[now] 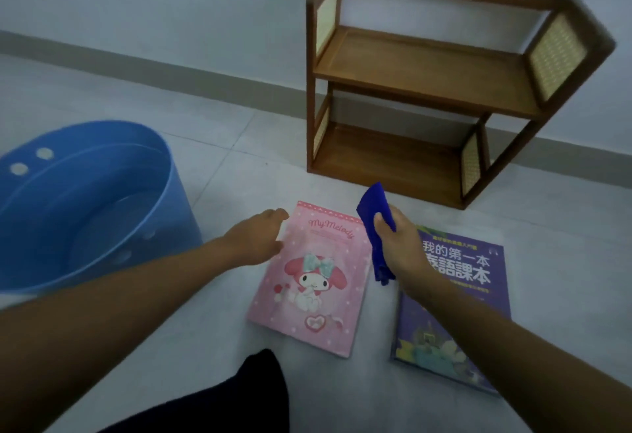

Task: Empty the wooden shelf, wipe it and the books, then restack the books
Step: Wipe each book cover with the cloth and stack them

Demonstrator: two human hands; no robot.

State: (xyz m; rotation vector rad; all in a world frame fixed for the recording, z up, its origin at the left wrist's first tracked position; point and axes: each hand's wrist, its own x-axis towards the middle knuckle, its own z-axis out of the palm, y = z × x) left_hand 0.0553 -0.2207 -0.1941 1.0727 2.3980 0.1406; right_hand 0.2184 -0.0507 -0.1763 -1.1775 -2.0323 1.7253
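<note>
1. A round blue plastic tub (85,200) stands far left on the pale tiled floor (205,323), close by the left forearm. A wide sweep could knock it.
2. The left hand (256,241), fingers straight and holding nothing, lies at the left edge of the flat pink cartoon-cover book (314,282), seemingly to steady it.
3. The right hand (396,244) grips a dark blue cloth (374,213) above the gap between that book and the purple hardcover book (458,313). The step looks like book-wiping, and the next move calls for pressing the cloth flat on the pink cover.
4. The brown two-tier wooden shelf (420,90) stands empty behind, with open floor before it.
</note>
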